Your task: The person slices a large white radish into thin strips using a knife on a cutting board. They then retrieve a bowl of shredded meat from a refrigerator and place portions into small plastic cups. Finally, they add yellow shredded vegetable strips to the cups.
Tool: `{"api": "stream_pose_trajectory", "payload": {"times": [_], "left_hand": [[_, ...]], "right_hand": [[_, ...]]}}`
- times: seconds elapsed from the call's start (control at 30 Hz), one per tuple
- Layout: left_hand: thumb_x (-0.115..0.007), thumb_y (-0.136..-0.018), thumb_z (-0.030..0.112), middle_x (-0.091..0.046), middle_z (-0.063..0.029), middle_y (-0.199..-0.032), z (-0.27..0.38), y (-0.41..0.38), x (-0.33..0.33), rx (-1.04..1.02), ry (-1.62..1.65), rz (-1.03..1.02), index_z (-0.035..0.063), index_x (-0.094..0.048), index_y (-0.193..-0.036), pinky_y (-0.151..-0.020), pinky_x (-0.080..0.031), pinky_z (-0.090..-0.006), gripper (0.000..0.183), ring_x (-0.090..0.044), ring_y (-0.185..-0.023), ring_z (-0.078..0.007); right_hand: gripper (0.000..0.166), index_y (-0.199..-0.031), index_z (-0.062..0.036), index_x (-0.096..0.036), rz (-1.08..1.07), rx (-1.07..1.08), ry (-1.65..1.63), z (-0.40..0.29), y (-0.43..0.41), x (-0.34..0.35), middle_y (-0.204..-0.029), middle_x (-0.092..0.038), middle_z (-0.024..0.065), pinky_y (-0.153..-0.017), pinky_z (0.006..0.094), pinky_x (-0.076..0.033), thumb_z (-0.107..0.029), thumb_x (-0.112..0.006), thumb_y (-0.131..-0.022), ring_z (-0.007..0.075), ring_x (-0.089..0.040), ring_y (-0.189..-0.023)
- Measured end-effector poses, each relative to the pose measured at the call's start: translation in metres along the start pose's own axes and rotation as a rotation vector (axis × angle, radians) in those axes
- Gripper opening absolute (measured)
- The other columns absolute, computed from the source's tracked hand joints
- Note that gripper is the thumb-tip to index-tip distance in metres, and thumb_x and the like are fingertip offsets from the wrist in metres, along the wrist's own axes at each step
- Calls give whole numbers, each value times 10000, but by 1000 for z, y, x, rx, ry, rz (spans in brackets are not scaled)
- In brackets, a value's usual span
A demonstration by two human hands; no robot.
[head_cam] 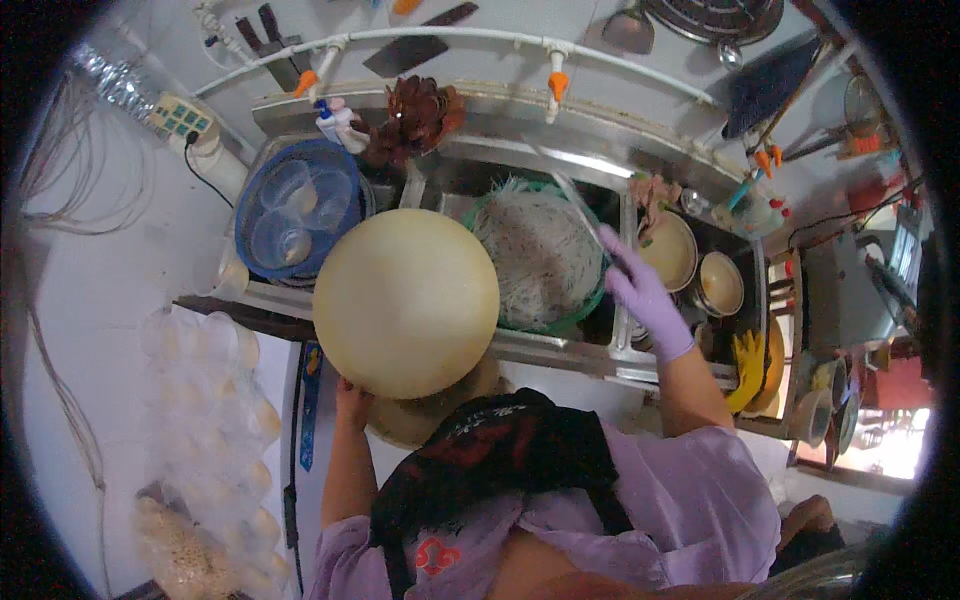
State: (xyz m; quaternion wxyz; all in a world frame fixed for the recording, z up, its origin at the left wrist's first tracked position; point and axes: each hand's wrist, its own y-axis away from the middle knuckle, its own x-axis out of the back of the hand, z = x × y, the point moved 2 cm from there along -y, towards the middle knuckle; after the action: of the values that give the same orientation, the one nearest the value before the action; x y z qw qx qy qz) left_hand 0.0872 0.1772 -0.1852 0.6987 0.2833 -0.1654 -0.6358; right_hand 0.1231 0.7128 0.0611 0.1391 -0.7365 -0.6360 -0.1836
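My left hand grips the lower edge of a large round cream-coloured board or lid; most of its fingers are hidden beneath it. My right hand, in a lilac glove, holds a long thin metal utensil, blurred, pointing up and left; its exact kind cannot be told. Beyond the round piece, a green basket full of pale, thin noodle-like strands sits in the middle sink basin. The utensil's shaft passes over the basket's right side.
A blue basin with clear bowls stands left of the sink. Pots fill the right basin, near a yellow glove. A white pipe with orange-handled taps runs along the wall. Bagged goods lie at left.
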Motion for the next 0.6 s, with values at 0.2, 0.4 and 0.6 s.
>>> {"api": "stream_pose_trajectory", "payload": {"times": [0.2, 0.4, 0.6], "left_hand": [[-605, -837, 124, -427, -142, -1285, -15, -29, 70, -284, -159, 138, 56, -509, -1119, -941, -402, -371, 306, -428, -1174, -276], [-524, -897, 212, -520, -146, -1163, 12, 53, 73, -360, -366, 365, 2, -610, -907, -897, -385, -343, 227, -487, -1067, -236], [-457, -932, 282, -576, -126, -1064, -35, 125, 117, -208, -507, 606, -16, -603, -909, -844, -401, -333, 333, -529, -952, -211]], "right_hand": [[530, -1332, -252, -371, 341, 418, 1336, -117, -142, 91, -904, -574, 148, -643, 443, -487, -127, -519, -839, 332, -595, -757], [477, -1266, -245, -477, 234, 428, 1838, -138, -273, 153, -863, -590, 109, -655, 417, -487, -99, -511, -813, 292, -605, -761], [283, -1085, -193, -608, 120, 653, 2143, -227, -309, 111, -833, -619, 68, -776, 371, -411, -165, -556, -808, 225, -579, -781]]}}
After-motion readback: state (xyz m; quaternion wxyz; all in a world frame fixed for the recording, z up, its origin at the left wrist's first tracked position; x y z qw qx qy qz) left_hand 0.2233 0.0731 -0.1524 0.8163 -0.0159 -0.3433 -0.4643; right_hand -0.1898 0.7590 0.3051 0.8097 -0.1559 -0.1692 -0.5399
